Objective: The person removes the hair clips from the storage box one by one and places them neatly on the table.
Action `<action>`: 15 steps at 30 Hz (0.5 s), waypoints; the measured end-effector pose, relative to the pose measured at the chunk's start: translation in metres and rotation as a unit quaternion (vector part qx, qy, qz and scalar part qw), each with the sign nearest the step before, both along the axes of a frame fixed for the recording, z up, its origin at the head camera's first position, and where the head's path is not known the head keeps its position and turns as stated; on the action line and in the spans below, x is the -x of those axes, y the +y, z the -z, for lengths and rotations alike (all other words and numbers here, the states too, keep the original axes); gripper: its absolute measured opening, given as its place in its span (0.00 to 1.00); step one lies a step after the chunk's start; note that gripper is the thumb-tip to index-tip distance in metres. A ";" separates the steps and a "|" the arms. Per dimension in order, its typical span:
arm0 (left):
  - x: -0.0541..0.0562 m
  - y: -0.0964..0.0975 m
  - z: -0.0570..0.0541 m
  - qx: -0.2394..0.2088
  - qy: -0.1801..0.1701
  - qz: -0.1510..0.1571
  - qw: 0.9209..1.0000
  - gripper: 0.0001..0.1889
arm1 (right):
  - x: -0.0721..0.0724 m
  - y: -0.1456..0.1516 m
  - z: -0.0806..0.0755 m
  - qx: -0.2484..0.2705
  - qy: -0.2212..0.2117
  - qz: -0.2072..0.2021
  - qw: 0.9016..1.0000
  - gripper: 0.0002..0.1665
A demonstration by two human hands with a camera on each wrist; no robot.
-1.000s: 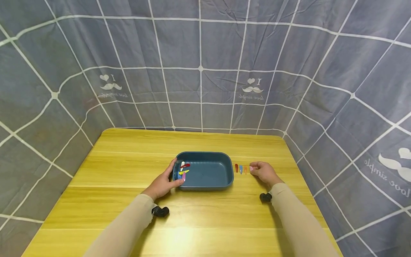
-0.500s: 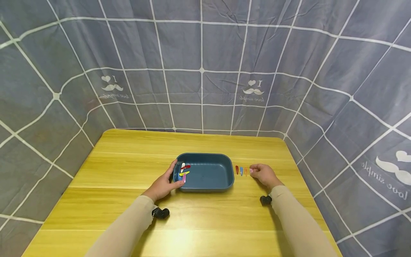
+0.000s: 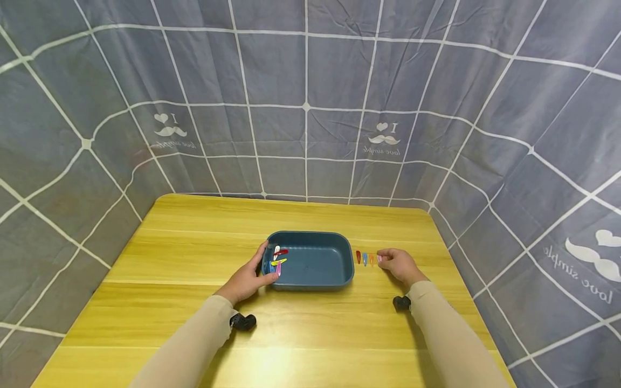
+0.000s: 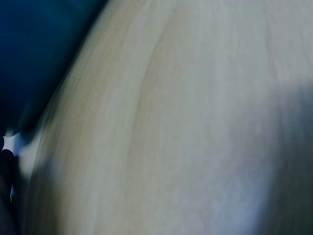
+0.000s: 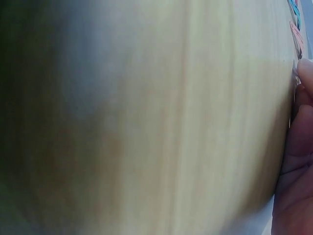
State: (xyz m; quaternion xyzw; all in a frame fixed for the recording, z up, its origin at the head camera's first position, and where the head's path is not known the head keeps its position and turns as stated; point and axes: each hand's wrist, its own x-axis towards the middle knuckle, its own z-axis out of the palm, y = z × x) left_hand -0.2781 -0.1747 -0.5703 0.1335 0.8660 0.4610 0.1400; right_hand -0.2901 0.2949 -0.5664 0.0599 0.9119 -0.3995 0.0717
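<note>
The likeliest trouble sits with the right hand (image 3: 400,264), whose thumb and forefinger pinch a pink clip (image 3: 380,258) at the right end of a short row, between the blue bin (image 3: 310,287) and the tabletop's right edge. The clip is small and thin, so a grip that catches only its tip could let it twist or drop; whether it is off the tabletop (image 3: 194,231) or touching it, I cannot tell. The orange clip (image 3: 372,260) lies just beside those fingertips, with the blue clip (image 3: 365,259) and red clip (image 3: 358,257) next toward the bin, so a low sideways sweep would probably knock the row askew. The left hand (image 3: 248,276) is spread along the bin's left end, its thumb at the near-left corner (how firmly it presses does not show). If it pushed toward the tabletop's right edge, the bin's right wall could run into the red clip, which lies near it. Inside, the yellow clip (image 3: 278,262) and its neighbours crowd the left end near that thumb; a careless shift there might snag one, and any clip added on top could tangle.
</note>
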 end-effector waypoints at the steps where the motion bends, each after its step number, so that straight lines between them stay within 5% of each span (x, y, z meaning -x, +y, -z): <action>1: 0.000 0.000 0.000 0.000 0.001 0.000 1.000 0.53 | 0.000 0.000 0.000 0.001 -0.001 0.001 1.000 0.22; 15: 0.002 -0.001 0.001 -0.012 -0.010 0.009 1.000 0.54 | 0.001 0.003 0.003 0.008 -0.010 -0.003 1.000 0.24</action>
